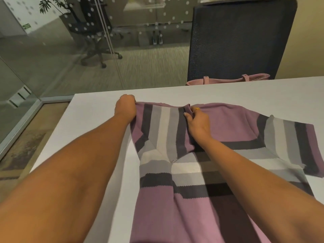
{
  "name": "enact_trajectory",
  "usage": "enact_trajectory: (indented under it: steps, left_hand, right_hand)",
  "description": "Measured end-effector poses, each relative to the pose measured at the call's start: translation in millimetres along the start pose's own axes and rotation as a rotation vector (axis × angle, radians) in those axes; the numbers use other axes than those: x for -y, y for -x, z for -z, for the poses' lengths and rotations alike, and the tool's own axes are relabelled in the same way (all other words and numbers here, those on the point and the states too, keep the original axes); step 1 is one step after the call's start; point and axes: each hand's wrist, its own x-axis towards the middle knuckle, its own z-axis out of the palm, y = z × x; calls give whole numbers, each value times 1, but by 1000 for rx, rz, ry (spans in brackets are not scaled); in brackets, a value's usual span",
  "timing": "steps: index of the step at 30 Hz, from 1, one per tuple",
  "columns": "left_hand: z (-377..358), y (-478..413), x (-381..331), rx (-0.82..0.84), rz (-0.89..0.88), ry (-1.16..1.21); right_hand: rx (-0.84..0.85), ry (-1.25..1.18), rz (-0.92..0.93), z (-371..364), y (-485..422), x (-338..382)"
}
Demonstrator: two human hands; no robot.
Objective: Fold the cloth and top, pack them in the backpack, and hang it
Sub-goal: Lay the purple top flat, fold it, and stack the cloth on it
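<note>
Left hand (125, 107) grips top (228, 123) at 11 o'clock shoulder corner. Right hand (197, 123) pinches folded-in sleeve by collar. Top flat on counter (245, 92), centre. Sleeve at 3 o'clock unfolded. Pink bag (228, 80) at 1 o'clock, likely my backpack. Cloth unseen. Judge: first fold only; packing, hanging left.

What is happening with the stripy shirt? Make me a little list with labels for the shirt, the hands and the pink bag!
top: purple with grey stripes, lying on the white table
left-side sleeve: folded in over the body
right-side sleeve: spread out flat
left hand: grips the top's far edge at the shoulder
right hand: pinches the cloth near the neck
pink bag: behind the table's far edge, in front of the black chair
</note>
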Motion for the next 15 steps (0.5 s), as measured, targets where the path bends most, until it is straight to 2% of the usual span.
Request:
enact_trajectory:
  steps: [5,9,12,15]
  left_hand:
    - [-6,10,1,-39,77,128]
    - [-10,35,2,-108,65,229]
    - [-10,68,3,-141,136,308]
    - [-12,113,6,-106,162,406]
  right_hand:
    - [37,-19,-63,-2,1,2]
    - [8,-98,-70,4,14,3]
    - [-64,-103,-48,8,36,2]
    - [-63,-57,3,14,72,-3]
